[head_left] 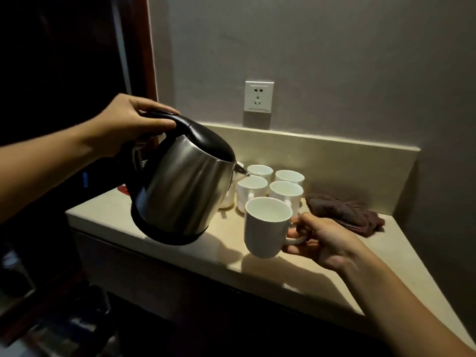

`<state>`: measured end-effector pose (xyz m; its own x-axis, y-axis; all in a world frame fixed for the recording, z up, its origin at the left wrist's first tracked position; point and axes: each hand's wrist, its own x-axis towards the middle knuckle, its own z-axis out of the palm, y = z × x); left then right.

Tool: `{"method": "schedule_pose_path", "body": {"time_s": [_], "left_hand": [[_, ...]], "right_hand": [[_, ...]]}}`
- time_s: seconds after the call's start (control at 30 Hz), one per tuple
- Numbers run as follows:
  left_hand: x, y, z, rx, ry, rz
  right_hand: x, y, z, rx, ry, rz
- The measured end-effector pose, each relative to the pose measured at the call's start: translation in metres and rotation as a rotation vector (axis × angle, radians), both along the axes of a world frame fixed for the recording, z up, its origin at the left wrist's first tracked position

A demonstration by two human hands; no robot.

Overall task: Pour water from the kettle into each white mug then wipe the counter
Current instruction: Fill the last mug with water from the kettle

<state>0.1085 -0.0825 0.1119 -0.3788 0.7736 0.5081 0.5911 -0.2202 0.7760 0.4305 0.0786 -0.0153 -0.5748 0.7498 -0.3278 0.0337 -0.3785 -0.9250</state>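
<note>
The left hand (128, 122) curls its fingers and thumb round the black handle of the kettle (180, 186), holding it in the air above the counter (180, 256) and tilted with the spout down toward the right. The kettle has a brushed steel body, a black lid and a black band round its base; its spout tip sits over the nearer left mug of the group (251, 189). The right hand (322, 240) pinches the handle of a white mug (266, 226), fingers wrapped through the loop, and holds it upright just above the counter's front part, to the right of the kettle and below its spout. This mug is plain, glossy and straight-sided; whether it holds water cannot be told. Behind it four more white mugs stand close together, with another partly hidden behind the kettle. A dark brown cloth (345, 213) lies crumpled on the counter to their right. A white wall socket (258, 96) sits above.
</note>
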Motion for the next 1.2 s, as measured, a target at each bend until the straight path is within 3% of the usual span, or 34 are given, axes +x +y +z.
{"method": "schedule_pose_path", "body": {"time_s": [0.33,0.5,0.7,1.03,1.2], "left_hand": [[-0.100,-0.065,-0.013,0.216,-0.172,0.185],[-0.152,-0.073,-0.008,0.248,-0.166,0.220],[-0.203,-0.034,-0.030,0.325,-0.203,0.144],[-0.295,0.040,-0.066,0.258,-0.311,0.047],[-0.330,0.071,-0.078,0.240,-0.344,-0.075]], "right_hand": [[-0.109,-0.041,-0.004,-0.029,0.121,-0.033],[-0.173,-0.063,-0.008,-0.041,0.197,-0.083],[-0.240,-0.074,-0.021,-0.036,0.278,-0.298],[-0.295,-0.060,-0.032,-0.073,0.228,-0.507],[-0.312,-0.061,-0.040,-0.133,0.317,-0.675]]}}
